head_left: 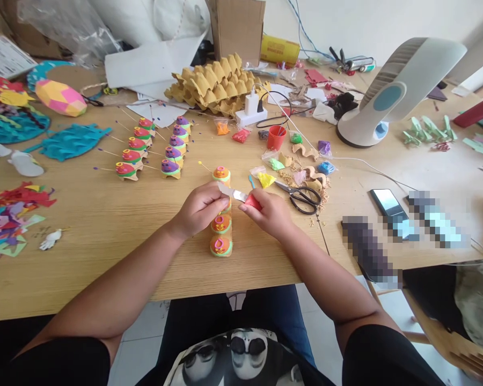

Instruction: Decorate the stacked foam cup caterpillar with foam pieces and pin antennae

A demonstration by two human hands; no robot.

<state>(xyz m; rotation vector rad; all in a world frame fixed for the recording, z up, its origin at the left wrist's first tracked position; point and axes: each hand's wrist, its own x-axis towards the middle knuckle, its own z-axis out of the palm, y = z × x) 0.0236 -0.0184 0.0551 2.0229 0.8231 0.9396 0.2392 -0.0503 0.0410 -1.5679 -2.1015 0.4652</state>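
Note:
My right hand [269, 212] is closed around the red handle of a utility knife [239, 195], whose silver blade points left. At the blade's tip my left hand [203, 208] is closed, thumb against fingers; what it pinches, if anything, is hidden. Both hands are above an egg-carton strip [220, 244] with orange clay domes, green rims and pink loops. My hands cover its middle part. From its far end a thin stick with a yellow tip [200, 163] points up to the left.
Two finished-looking carton rows, one red [131, 155] and one purple [176, 147], stand at left. Black scissors [304, 200], bagged clay [266, 179] and a red cup [276, 137] lie right of centre. A white fan [398, 96], phones [392, 212] and paper scraps [14, 217] flank them.

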